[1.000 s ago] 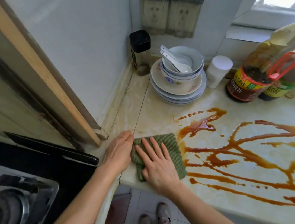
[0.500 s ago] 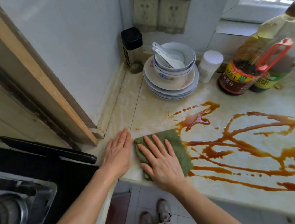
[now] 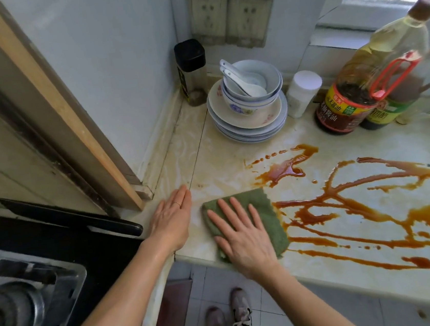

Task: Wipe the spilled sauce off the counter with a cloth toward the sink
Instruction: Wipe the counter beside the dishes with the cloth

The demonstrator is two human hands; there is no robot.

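A folded green cloth (image 3: 265,210) lies flat on the pale marble counter (image 3: 225,167) near its front edge. My right hand (image 3: 243,237) presses flat on the cloth, fingers spread. The cloth's right edge touches brown sauce (image 3: 360,200), which runs in streaks and puddles across the counter to the right. A separate sauce puddle (image 3: 282,172) sits just behind the cloth. Left of the cloth and a small gap away from it, my left hand (image 3: 172,221) rests flat on the counter with nothing in it. No sink is in view.
Stacked plates and bowls with spoons (image 3: 250,102) stand at the back, beside a dark-lidded jar (image 3: 191,71) and a white container (image 3: 303,91). Sauce and oil bottles (image 3: 366,86) stand back right. A stove (image 3: 23,305) lies to the left, lower than the counter.
My right hand has slid the cloth to the right into the sauce streaks. A gap has opened between the cloth and my left hand, which stayed put.
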